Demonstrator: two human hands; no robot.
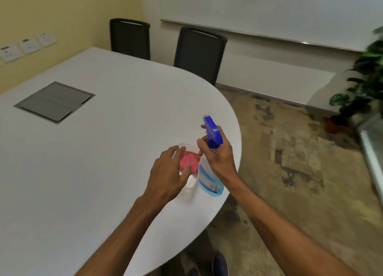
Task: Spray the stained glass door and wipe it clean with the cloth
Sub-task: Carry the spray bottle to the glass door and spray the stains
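A spray bottle (209, 180) with a blue trigger head and pale blue liquid is held tilted just above the white table (87, 172), near its rounded right edge. My right hand (219, 153) grips its neck. A pink cloth (189, 161) lies in a clear plastic container (189, 184) right beside the bottle. My left hand (170, 172) rests over the cloth with fingers spread, touching it; no grip shows. A strip of glass panel with a metal frame (373, 161) shows at the far right edge.
Two dark chairs (199, 51) (129, 37) stand behind the table. A grey cable hatch (55, 101) is set into the tabletop. A potted plant (360, 89) stands at the right on patterned carpet. A whiteboard (269, 12) hangs on the back wall.
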